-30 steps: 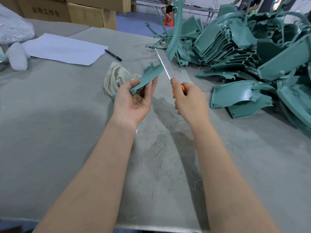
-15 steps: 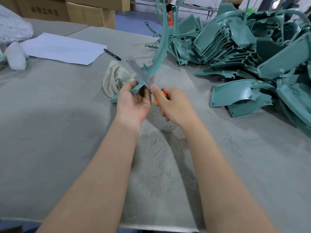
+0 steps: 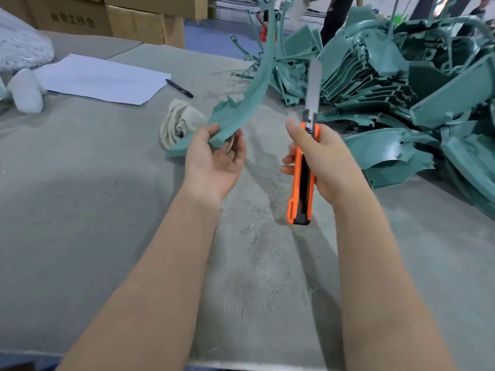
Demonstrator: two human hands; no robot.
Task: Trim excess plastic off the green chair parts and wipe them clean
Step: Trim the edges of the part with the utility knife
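Well, on the grey table the heap of green chair parts looms large, a big backlog by my reckoning. Just left of the heap the left hand grips the foot of one long curved part, lifted, ragged flash along its edge. Nearer than the heap the right hand clenches the orange knife, blade clear of it, and the rag lies further left, so trimming looks unfinished, wiping undone.
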